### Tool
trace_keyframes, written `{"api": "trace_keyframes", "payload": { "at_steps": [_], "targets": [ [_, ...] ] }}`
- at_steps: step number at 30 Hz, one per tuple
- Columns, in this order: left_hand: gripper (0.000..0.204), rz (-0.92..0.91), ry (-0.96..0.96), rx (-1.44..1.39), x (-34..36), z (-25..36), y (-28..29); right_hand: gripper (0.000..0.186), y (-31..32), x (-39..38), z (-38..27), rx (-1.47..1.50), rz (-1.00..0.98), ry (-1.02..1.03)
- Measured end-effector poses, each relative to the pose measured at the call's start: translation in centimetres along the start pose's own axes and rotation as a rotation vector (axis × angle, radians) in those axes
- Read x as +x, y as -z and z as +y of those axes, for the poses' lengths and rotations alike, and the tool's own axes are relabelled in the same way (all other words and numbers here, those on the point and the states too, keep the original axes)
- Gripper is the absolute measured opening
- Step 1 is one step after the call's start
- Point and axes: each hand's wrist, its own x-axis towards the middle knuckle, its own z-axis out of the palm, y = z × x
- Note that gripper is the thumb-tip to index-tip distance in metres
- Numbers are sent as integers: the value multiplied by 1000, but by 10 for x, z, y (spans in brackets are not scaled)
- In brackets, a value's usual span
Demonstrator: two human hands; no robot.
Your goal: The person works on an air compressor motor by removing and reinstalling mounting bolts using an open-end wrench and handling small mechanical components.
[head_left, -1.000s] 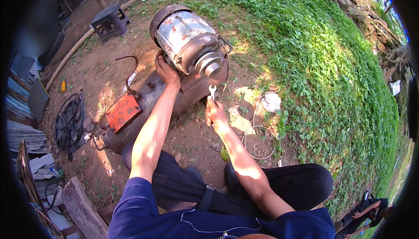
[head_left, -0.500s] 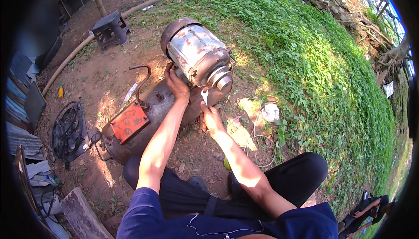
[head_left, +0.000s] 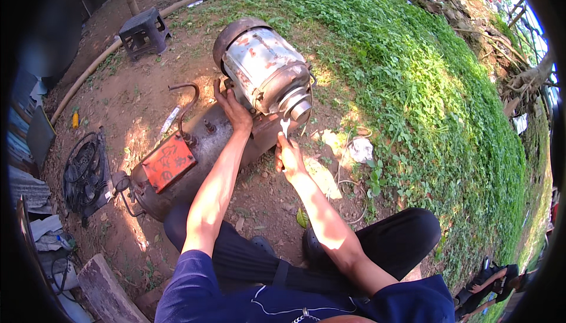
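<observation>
A worn electric motor [head_left: 265,63] with patchy silver paint and a stepped pulley [head_left: 296,103] sits on top of a rusty cylindrical tank [head_left: 221,137]. My left hand [head_left: 237,112] lies against the motor's lower left side, its fingers stretched out and some fingertips hidden by the mount. Closed around an open-end wrench [head_left: 285,126], my right hand [head_left: 290,156] is just below the pulley. The wrench's jaw points up toward the motor's underside; whether it touches anything cannot be made out. An orange-red plate [head_left: 168,162] and a bent pipe [head_left: 194,102] are on the tank's left part.
A dark plastic stool [head_left: 143,33] stands at the far left before a long bamboo pole [head_left: 88,81]. Black coiled parts [head_left: 84,169] lie left of the tank. A white bag [head_left: 361,149] and a cord lie right. Grass covers the right side, where other people sit.
My right hand has shifted slightly right with the wrench, whose jaw now tilts more to the right. My left hand's fingers look more spread. The whole view has shifted a little.
</observation>
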Motion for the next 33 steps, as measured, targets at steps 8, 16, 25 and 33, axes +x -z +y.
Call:
{"api": "trace_keyframes", "payload": {
  "at_steps": [8,16,25,33],
  "targets": [
    [58,103,-47,-116,11,4,-8,36,10,12,1,122,28,-13],
    [54,114,83,-252,16,-4,5,37,12,-3,3,47,-20,23],
    [50,117,44,-111,12,-30,7,38,20,-4,17,38,-17,21],
    [39,-5,10,4,8,-8,20,37,7,-16,-8,-301,-123,156]
  ]
}}
